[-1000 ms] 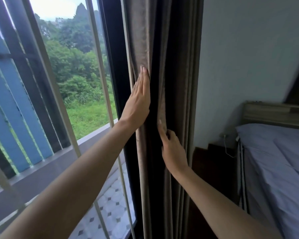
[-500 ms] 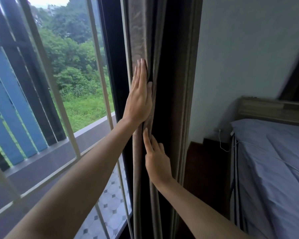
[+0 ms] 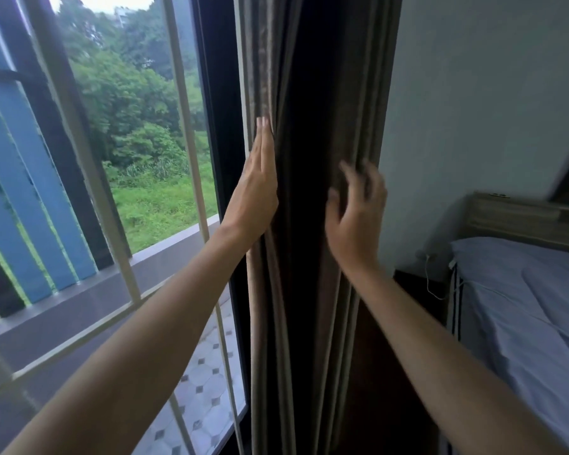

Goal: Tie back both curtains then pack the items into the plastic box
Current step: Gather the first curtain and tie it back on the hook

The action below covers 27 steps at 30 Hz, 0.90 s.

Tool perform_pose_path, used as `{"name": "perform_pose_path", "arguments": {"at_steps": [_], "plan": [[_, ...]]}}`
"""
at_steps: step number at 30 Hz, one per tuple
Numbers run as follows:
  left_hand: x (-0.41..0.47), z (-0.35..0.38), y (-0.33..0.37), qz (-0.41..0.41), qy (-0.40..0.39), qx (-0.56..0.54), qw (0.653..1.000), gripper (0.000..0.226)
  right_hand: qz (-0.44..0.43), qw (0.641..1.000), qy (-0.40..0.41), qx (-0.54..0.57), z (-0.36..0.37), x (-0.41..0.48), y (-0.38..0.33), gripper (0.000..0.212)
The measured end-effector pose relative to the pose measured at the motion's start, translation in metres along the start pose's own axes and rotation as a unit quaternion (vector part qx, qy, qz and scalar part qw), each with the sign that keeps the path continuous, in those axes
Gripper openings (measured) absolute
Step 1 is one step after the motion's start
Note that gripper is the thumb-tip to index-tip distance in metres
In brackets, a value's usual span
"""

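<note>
1. Curtain: brown fabric, gathered into vertical folds, hanging between the dark window frame on its left and the pale wall on its right. It is not tied back.
2. Left hand: flat against the curtain's left edge, palm toward the fabric. Its fingers are straight and pressed together, pointing upward and lying along the outermost fold, in contact with it. They do not pinch the fabric.
3. Right hand: at the right side of the gathered bundle, back of the hand toward the camera. Its fingers are spread and slightly curled over the right-hand folds. They are motion-blurred, so whether they grip the fabric or only rest on it cannot be told.
4. Relation: the bulk of the gathered curtain, including its dark central fold, lies between the two hands, the left at a slightly higher level than the right.
5. Surroundings: a bed with pale blue bedding stands at lower right, well apart from the curtain. Pale window bars and green trees show through the glass at left.
</note>
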State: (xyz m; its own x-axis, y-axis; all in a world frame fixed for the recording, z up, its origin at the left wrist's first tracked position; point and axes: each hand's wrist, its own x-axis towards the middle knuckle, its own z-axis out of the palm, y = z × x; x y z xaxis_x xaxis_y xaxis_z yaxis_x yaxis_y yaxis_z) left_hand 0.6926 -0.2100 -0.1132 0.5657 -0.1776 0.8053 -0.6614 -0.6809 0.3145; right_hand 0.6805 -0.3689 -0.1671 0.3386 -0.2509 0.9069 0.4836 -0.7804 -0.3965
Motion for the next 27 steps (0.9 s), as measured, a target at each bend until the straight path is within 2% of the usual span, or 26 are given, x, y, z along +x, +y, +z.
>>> {"name": "perform_pose_path", "arguments": {"at_steps": [2, 6, 11, 13, 20, 27], "plan": [[0.000, 0.001, -0.001, 0.004, 0.006, 0.011, 1.000, 0.096, 0.007, 1.000, -0.020, 0.020, 0.003, 0.032, 0.010, 0.050], [-0.003, 0.001, -0.001, -0.016, 0.008, 0.006, 1.000, 0.098, 0.064, 0.981, -0.161, 0.087, 0.010, 0.042, 0.021, 0.075], [-0.003, -0.002, -0.004, -0.026, 0.014, -0.001, 1.000, 0.100, 0.035, 0.957, -0.249, 0.146, 0.014, -0.013, 0.021, 0.074], [-0.002, 0.000, -0.005, -0.020, 0.014, 0.007, 1.000, 0.101, 0.022, 0.954, -0.273, 0.125, 0.017, -0.043, 0.022, 0.077], [-0.001, 0.003, -0.004, -0.017, 0.009, 0.011, 1.000, 0.101, -0.025, 0.954, -0.297, 0.044, 0.029, -0.117, 0.016, 0.094], [-0.005, 0.006, -0.001, -0.016, 0.040, -0.013, 0.999, 0.087, -0.040, 0.956, -0.287, 0.036, 0.036, -0.136, -0.008, 0.089]]}}
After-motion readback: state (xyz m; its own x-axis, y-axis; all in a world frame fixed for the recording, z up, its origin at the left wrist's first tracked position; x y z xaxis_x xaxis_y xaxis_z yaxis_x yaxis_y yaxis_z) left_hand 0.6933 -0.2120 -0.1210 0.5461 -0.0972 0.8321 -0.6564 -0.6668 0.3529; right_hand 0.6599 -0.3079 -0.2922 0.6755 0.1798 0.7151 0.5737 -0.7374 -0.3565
